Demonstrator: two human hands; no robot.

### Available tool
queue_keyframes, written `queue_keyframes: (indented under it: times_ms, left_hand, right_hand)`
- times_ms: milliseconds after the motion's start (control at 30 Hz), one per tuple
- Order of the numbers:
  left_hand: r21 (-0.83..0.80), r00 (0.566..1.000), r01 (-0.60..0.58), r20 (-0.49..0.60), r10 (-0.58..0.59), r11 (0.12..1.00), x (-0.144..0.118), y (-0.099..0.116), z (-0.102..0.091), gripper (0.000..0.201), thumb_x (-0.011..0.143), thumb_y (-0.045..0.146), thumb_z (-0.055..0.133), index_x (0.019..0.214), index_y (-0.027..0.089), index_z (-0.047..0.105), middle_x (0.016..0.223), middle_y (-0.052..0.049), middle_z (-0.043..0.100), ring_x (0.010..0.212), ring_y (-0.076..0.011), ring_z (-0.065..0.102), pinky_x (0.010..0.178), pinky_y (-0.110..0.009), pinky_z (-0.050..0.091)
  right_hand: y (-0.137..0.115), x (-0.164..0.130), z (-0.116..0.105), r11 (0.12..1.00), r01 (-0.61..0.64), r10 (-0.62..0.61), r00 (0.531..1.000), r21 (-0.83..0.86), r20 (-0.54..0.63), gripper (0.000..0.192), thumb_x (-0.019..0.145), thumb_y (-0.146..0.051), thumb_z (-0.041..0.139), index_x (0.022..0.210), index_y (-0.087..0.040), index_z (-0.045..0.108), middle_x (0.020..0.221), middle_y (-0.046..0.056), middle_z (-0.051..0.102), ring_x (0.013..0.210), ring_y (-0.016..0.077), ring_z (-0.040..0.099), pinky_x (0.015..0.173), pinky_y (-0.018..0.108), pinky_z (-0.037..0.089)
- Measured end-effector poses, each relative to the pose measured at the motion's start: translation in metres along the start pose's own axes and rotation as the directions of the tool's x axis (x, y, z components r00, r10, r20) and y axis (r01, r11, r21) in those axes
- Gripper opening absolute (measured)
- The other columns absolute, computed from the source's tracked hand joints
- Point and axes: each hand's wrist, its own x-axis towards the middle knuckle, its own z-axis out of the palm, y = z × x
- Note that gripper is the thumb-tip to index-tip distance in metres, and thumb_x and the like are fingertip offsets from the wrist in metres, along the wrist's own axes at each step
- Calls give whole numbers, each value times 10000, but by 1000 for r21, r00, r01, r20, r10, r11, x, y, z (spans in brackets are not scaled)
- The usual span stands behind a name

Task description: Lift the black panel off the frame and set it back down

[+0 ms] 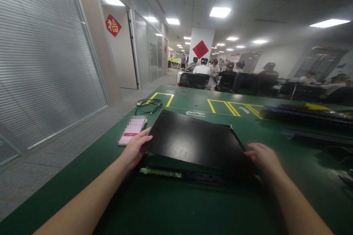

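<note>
A flat black rectangular panel (190,139), which looks like a display panel, is tilted over the green table in front of me. My left hand (137,146) grips its left edge, thumb on top and the other fingers underneath. At the right edge, my right hand (260,154) has its fingers closed on the panel's side; the fingertips are partly blurred. Below the near edge shows a dark frame with a green circuit strip (160,172). A thin dark rail (237,136) runs along the right side. How panel and frame join is hidden.
A phone (132,130) lies left of the panel, with a coiled black cable (149,105) behind it. Yellow tape outlines (223,101) mark the far part of the green table (187,209). Dark flat parts (311,115) are stacked at right. Several people sit beyond.
</note>
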Motion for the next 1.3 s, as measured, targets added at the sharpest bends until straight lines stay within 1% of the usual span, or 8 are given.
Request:
queue_keyframes:
  times_ms: [100, 200, 400, 633, 733, 833, 1000, 1300]
  left_hand:
    - [8, 1000, 13, 8, -14, 1000, 1, -1, -1, 504, 659, 134, 811, 1163, 154, 794, 982, -82, 850, 862, -240, 795, 700, -254, 602]
    - [15, 999, 25, 24, -26, 1000, 2, -3, -2, 476, 668, 121, 806, 1143, 159, 803, 959, -81, 852, 838, -237, 798, 697, -257, 606]
    - [18, 999, 35, 30, -35, 999, 2, -4, -2, 457, 681, 99, 795, 1135, 154, 807, 976, -81, 852, 851, -219, 798, 721, -237, 602]
    - [16, 999, 41, 11, -41, 999, 2, -4, -3, 466, 664, 127, 820, 1129, 147, 808, 946, -82, 851, 804, -211, 794, 644, -211, 588]
    - [21, 999, 49, 6, -49, 999, 2, -4, -4, 471, 663, 107, 816, 1132, 150, 806, 940, -84, 851, 797, -213, 796, 645, -218, 594]
    - [20, 999, 48, 17, -48, 999, 2, -5, -4, 472, 673, 91, 806, 1142, 149, 800, 952, -90, 851, 817, -221, 800, 675, -233, 609]
    - [38, 998, 56, 28, -57, 998, 3, -7, -6, 513, 680, 91, 816, 1189, 140, 780, 973, -104, 850, 847, -234, 804, 704, -249, 619]
    - [66, 998, 63, 28, -65, 996, 0, -4, -5, 602, 690, 115, 833, 1284, 139, 740, 1050, -120, 843, 960, -261, 796, 752, -263, 615]
  right_hand:
    - [3, 2, -1, 1000, -24, 24, 999, -7, 24, 325, 719, -440, 610, 908, -188, 690, 718, 130, 766, 535, 196, 584, 584, 343, 475]
    - [4, 4, -2, 995, -25, 27, 999, -100, 19, 330, 732, -439, 595, 931, -198, 698, 760, 121, 781, 583, 218, 625, 612, 357, 481]
    - [6, 5, -1, 958, 34, -23, 999, -284, 41, 321, 766, -449, 559, 928, -219, 714, 809, 91, 795, 632, 232, 662, 614, 357, 469]
    - [0, 0, -1, 910, 77, -46, 995, -408, 85, 288, 801, -391, 533, 903, -224, 744, 850, 82, 798, 731, 247, 704, 635, 346, 471]
    - [0, 0, -2, 900, 82, -47, 995, -429, 90, 284, 800, -381, 535, 902, -232, 754, 881, 77, 801, 788, 257, 708, 643, 342, 469]
    - [1, 2, -1, 894, 92, -66, 995, -439, 75, 264, 788, -373, 547, 864, -236, 759, 863, 80, 796, 823, 261, 708, 652, 333, 465]
    - [3, 2, 1, 905, 86, -64, 996, -417, 67, 278, 778, -391, 561, 877, -243, 774, 841, 81, 786, 790, 260, 698, 634, 331, 460]
    - [4, 0, 2, 874, 160, -146, 987, -458, 66, 243, 786, -378, 582, 819, -248, 785, 843, 76, 769, 799, 257, 679, 672, 336, 463]
